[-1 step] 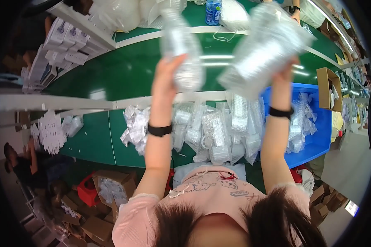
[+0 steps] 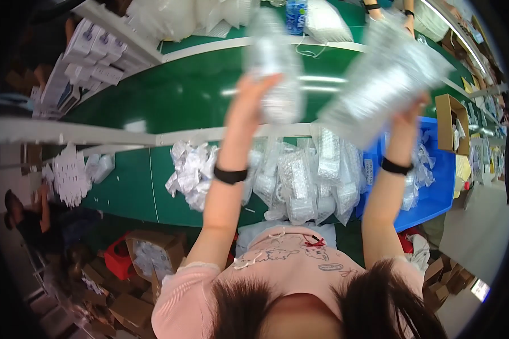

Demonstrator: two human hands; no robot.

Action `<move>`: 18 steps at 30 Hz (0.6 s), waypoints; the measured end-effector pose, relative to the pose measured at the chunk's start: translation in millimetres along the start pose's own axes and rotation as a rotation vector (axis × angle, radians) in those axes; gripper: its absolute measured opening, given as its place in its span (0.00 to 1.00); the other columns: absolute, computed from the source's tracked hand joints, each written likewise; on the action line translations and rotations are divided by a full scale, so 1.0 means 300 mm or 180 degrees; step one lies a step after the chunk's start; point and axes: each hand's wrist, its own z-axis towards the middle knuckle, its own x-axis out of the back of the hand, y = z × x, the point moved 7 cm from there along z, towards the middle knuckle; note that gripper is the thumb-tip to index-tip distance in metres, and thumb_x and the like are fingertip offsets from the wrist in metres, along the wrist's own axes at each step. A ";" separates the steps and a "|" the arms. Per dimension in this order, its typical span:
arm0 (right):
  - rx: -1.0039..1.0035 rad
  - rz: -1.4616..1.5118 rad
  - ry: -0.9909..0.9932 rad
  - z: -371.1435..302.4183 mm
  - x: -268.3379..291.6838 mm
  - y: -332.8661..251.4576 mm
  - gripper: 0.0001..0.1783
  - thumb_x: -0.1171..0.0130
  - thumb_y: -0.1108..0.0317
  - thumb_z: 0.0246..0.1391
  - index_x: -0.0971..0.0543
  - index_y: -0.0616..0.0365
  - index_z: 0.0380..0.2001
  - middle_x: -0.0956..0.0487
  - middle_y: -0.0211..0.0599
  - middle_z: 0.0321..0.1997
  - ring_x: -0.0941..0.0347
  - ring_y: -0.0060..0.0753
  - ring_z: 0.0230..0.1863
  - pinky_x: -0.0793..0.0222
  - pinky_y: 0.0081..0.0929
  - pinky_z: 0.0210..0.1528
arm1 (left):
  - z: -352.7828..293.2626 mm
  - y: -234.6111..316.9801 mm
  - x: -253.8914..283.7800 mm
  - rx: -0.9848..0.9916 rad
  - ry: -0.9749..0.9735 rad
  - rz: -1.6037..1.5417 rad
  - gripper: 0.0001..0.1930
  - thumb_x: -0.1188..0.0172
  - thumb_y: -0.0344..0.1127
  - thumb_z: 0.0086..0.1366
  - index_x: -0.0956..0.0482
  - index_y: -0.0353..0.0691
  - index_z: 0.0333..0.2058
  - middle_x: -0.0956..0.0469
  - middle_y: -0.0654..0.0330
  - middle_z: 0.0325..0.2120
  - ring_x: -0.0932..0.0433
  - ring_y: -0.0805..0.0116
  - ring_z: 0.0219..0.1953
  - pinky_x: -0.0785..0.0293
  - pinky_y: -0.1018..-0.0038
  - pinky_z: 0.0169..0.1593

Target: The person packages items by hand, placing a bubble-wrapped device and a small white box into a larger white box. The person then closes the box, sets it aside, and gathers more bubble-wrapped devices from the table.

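My left hand (image 2: 253, 99) is closed around a bubble-wrapped package (image 2: 277, 62), raised over the green table (image 2: 181, 93) and smeared by motion. In my right hand (image 2: 408, 113) is a larger bubble-wrap bundle (image 2: 379, 85), tilted up to the right; whether it is one package or several I cannot tell. Below my hands, near my body, lies a row of bubble-wrapped packages (image 2: 297, 183). Beside my left forearm sits a heap of crumpled white and silvery wrappers (image 2: 189, 169).
A blue bin (image 2: 427, 212) holding wrapped packages stands under my right forearm, beside a cardboard box (image 2: 444, 113). A white rail (image 2: 189, 137) crosses the table. At the far side are a blue bottle (image 2: 296, 18) and a co-worker's hands (image 2: 408, 24).
Both my hands have moved to the right with the bubble-wrapped packages in them. A second wrist of the co-worker now shows at the far side.
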 end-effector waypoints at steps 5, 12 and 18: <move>-0.0497 -0.0654 0.1678 -0.507 0.584 -0.516 0.32 0.46 0.57 0.45 0.39 0.58 0.53 0.35 0.39 0.54 0.42 0.35 0.56 0.49 0.36 0.59 | -0.045 -0.490 -0.528 0.0187 -0.0849 0.0385 0.46 0.35 0.34 0.41 0.56 0.33 0.55 0.34 0.46 0.44 0.32 0.56 0.44 0.33 0.69 0.47; -0.1917 -0.5334 0.0726 -0.722 0.598 -0.557 0.43 0.39 0.49 0.36 0.39 0.66 0.51 0.37 0.49 0.53 0.40 0.45 0.53 0.45 0.34 0.54 | -0.209 -0.916 -0.899 0.0408 -0.1128 0.2368 0.52 0.36 0.45 0.41 0.63 0.32 0.57 0.46 0.33 0.51 0.40 0.41 0.51 0.39 0.62 0.52; -0.2743 -0.6842 0.0167 -0.766 0.882 -0.376 0.54 0.38 0.39 0.26 0.42 0.63 0.54 0.43 0.61 0.55 0.47 0.57 0.57 0.49 0.41 0.56 | -0.457 -0.794 -0.872 -0.0373 -0.2466 0.2999 0.39 0.39 0.49 0.43 0.39 0.29 0.49 0.37 0.38 0.46 0.37 0.47 0.50 0.40 0.63 0.51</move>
